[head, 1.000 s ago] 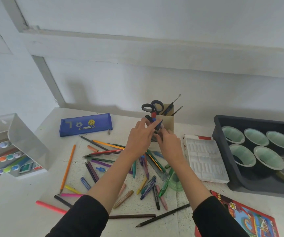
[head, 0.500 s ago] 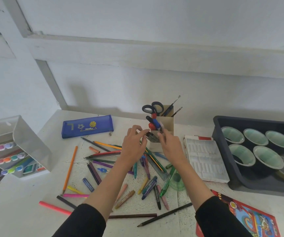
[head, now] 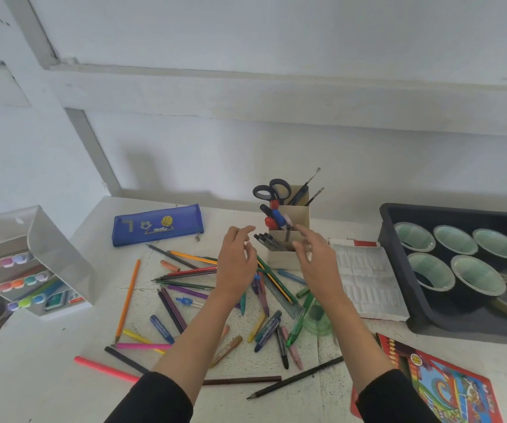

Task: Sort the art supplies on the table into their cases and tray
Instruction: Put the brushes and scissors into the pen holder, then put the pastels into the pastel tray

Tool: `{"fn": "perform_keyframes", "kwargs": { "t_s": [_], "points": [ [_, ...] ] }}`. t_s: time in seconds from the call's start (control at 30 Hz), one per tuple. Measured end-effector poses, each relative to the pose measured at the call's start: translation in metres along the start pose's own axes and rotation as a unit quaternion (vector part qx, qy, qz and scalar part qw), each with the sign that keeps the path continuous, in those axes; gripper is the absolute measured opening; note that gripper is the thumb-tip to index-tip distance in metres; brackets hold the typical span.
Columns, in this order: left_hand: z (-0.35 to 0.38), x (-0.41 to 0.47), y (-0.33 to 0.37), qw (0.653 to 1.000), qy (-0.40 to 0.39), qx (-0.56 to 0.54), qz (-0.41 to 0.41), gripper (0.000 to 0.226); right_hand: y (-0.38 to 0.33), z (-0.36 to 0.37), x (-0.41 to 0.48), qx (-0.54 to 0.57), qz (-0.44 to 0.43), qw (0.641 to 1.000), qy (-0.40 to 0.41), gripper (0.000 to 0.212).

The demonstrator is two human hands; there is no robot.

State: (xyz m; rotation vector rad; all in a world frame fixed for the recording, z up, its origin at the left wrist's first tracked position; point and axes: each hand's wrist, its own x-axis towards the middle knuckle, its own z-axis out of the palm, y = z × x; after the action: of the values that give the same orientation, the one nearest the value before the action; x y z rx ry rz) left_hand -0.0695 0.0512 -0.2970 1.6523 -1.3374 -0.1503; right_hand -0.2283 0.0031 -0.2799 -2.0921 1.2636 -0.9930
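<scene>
**Both hands empty beside the pen holder**

Left hand (head: pixel 236 261) raised over the table (head: pixel 32 377), fingers spread and loosely curled, holding nothing. Right hand (head: pixel 316 264) likewise unclenched, palm facing the left, nothing in it. Between the two, just beyond the fingertips: beige cardboard pen holder (head: pixel 289 257). Its low front compartment holds dark pens leaning toward the left hand; the taller back compartment holds scissors (head: pixel 272 192), brushes and a blue-and-red marker.

Under and nearer than both wrists: a loose scatter of coloured pencils, crayons and markers (head: pixel 191 300), with a green protractor (head: pixel 319 323) below the right forearm. Off the left hand's outer side, farther back: blue zip pencil case (head: pixel 157 224). Well beyond that, at the table's edge, a clear marker case (head: pixel 29 264), lid up. Outside the right hand: white paint palette (head: pixel 368 282), then a dark tray (head: pixel 429 319) with tape rolls. Red pencil box (head: pixel 447 389) near the right sleeve.
</scene>
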Motion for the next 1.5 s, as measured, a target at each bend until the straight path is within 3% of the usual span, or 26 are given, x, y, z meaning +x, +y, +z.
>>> {"fn": "perform_keyframes", "kwargs": {
  "t_s": [0.27, 0.43, 0.5, 0.77, 0.9, 0.97, 1.07, 1.13, 1.27, 1.37, 1.5],
  "points": [
    [0.006, -0.042, 0.002, 1.000, 0.025, -0.002, -0.017, 0.038, 0.044, -0.033, -0.034, -0.128, 0.119, 0.984, 0.027, 0.039],
    [0.023, -0.070, 0.013, 1.000, -0.015, -0.005, 0.016, 0.040, 0.057, -0.041, -0.051, -0.284, 0.230, 0.922, -0.127, 0.076],
    [0.032, -0.076, 0.020, 0.999, -0.030, -0.010, 0.031, 0.040, 0.061, -0.038, -0.058, -0.302, 0.233, 0.911, -0.155, 0.078],
    [0.047, -0.077, 0.052, 0.988, -0.113, -0.105, 0.004, 0.041, 0.061, -0.040, -0.062, -0.274, 0.175, 0.944, -0.056, 0.057],
    [0.059, -0.067, 0.075, 0.967, -0.170, -0.146, -0.123, 0.027, 0.056, -0.044, -0.066, -0.233, 0.094, 0.968, 0.017, 0.047],
    [0.064, -0.060, 0.090, 0.936, -0.190, -0.200, -0.218, 0.017, 0.053, -0.050, -0.069, -0.201, 0.042, 0.976, 0.067, 0.047],
    [0.066, -0.051, 0.112, 0.867, -0.220, -0.328, -0.303, 0.024, 0.045, -0.060, -0.073, -0.165, -0.028, 0.980, 0.110, 0.050],
    [0.066, -0.048, 0.121, 0.860, -0.213, -0.358, -0.294, 0.030, 0.039, -0.063, -0.076, -0.167, -0.056, 0.978, 0.115, 0.048],
    [0.055, -0.044, 0.128, 0.892, -0.133, -0.337, -0.272, 0.017, 0.032, -0.062, -0.085, -0.143, -0.084, 0.985, 0.053, 0.053],
    [0.037, -0.041, 0.123, 0.905, -0.083, -0.324, -0.264, 0.018, 0.028, -0.060, -0.090, -0.179, -0.107, 0.975, 0.074, 0.050],
    [0.009, -0.045, 0.107, 0.897, -0.051, -0.334, -0.284, 0.026, 0.020, -0.056, -0.092, -0.114, -0.027, 0.985, 0.127, 0.049]
  ]
}}
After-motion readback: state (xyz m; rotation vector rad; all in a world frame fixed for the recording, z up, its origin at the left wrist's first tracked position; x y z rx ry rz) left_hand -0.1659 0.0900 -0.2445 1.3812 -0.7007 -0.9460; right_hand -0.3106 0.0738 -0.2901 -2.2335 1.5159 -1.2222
